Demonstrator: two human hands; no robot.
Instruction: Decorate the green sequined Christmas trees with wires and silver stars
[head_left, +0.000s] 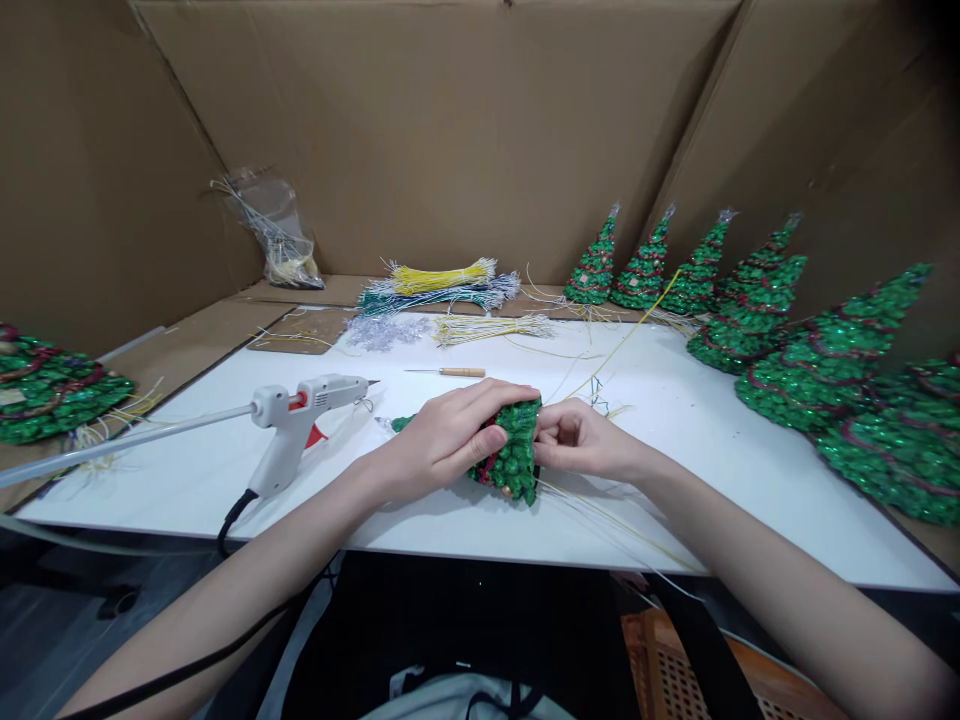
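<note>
A small green decorated Christmas tree (516, 455) lies on its side at the front of the white table, tip to the left. Over its body my left hand (465, 432) is wrapped, thumb across the near side. At the tree's base, on the right, my right hand (576, 438) has its fingers curled in; whatever they pinch is hidden. Thin white and yellow wires (615, 520) trail from the base toward the table's front edge. Another yellow wire (634, 330) rises up and right from beside my right hand.
A white glue gun (289, 430) with a glue stick stands at the left. An awl (457, 372) lies behind the tree. Bundles of wire (442, 288) and clear snowflakes (386, 332) sit farther back. Several finished-looking trees (832, 350) line the right side; one tree (52, 385) is at far left.
</note>
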